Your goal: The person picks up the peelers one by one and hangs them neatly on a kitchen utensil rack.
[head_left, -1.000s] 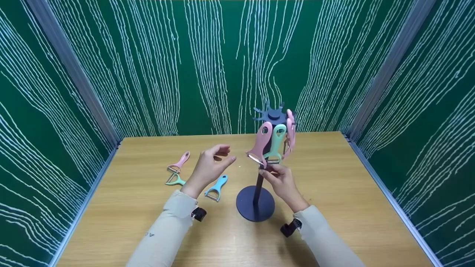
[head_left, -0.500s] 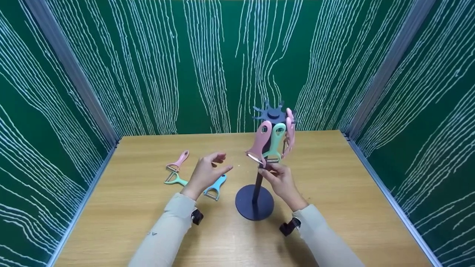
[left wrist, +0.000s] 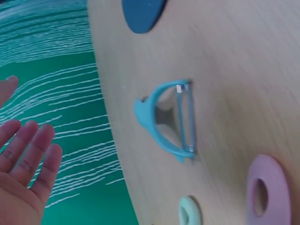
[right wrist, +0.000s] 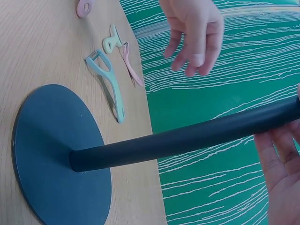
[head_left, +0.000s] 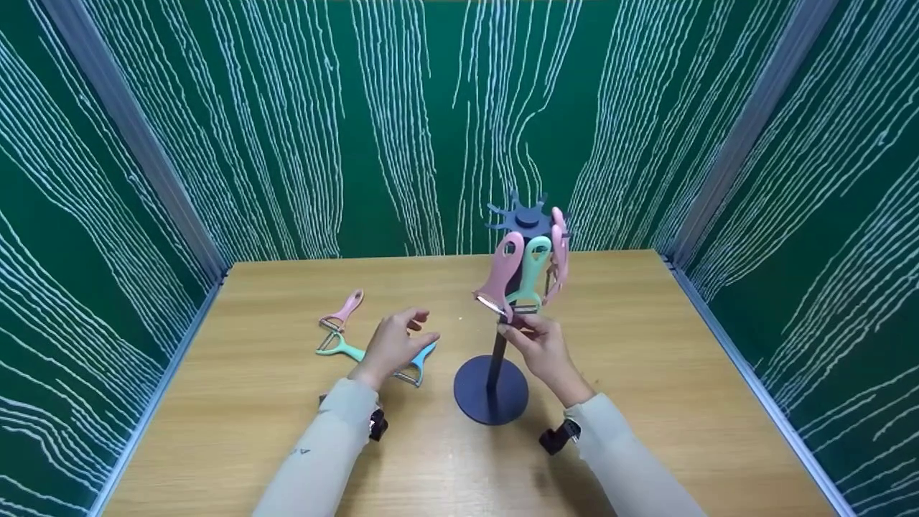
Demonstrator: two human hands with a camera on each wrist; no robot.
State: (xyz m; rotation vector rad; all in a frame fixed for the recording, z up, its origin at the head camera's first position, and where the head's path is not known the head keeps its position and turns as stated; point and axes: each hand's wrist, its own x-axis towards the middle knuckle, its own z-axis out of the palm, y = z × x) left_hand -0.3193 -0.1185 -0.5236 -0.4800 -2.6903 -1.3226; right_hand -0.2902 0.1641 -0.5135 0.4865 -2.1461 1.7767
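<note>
My right hand grips the post of a dark rotating stand, just below the peelers hanging there. A pink peeler and a green peeler hang at the front of its hooked top; two pink peelers overlap at the right. Fingers apart and holding nothing, my left hand hovers above the blue peeler on the table, hiding part of it in the head view. Left of that hand lie a green peeler and a pink peeler.
The stand's round base rests on the wooden table. Another pink handle shows in the left wrist view, near the blue peeler. Green walls with white lines close off the back and sides.
My left hand has come down and slightly left, now covering more of the blue peeler in the head view. The right hand keeps its hold on the post.
</note>
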